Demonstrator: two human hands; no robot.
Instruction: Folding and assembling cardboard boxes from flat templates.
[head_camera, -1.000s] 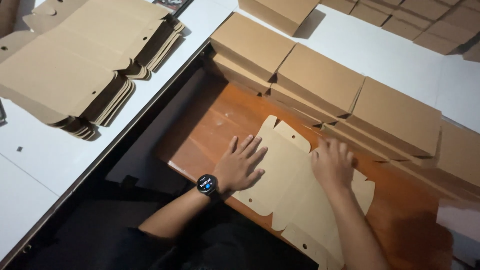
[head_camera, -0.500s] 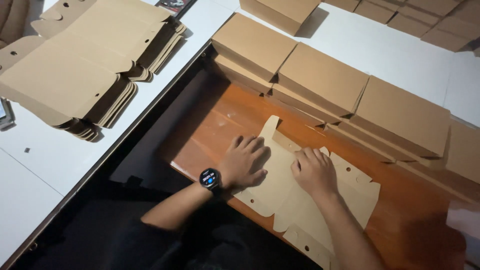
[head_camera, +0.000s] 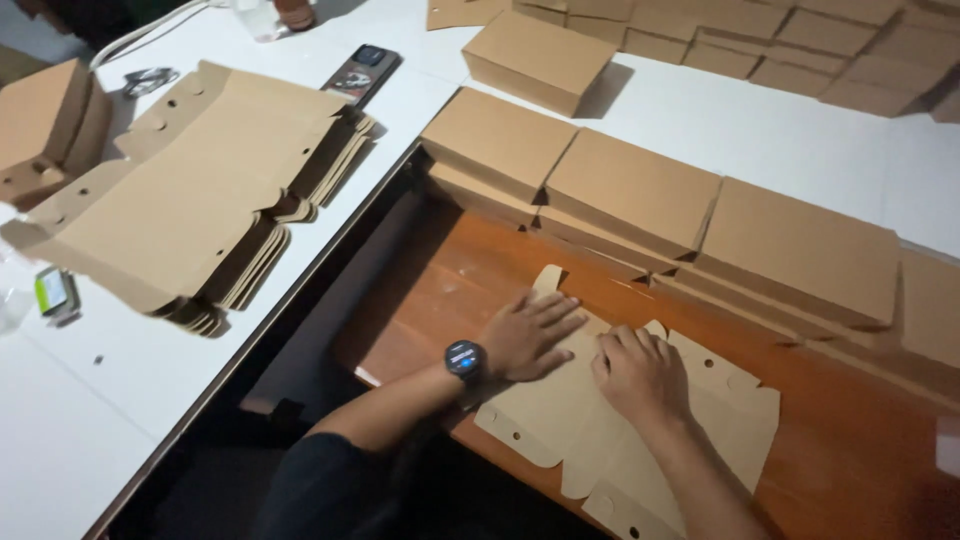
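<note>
- While it lies flat on the orange-brown wooden desk (head_camera: 450, 290), the die-cut brown cardboard box blank (head_camera: 640, 440) sits at about five o'clock in the head view, one end flap at its eleven o'clock end turned up.
- Left hand (head_camera: 530, 335): open, fingers spread, palm pressing the blank's eleven o'clock panel; it grasps nothing. A black wristwatch (head_camera: 465, 358) is on that wrist.
- Right hand (head_camera: 640, 375): fingers curled, knuckles bearing down on the blank's middle, nothing enclosed.
- Judgement: a clean fold needs the left palm held firm just beside the crease while the right presses along the scored line.
- Row of folded brown cardboard boxes (head_camera: 630, 195) at twelve o'clock.
- Stack of flat brown blanks (head_camera: 200, 200) on the white table (head_camera: 100, 400), ten o'clock.
</note>
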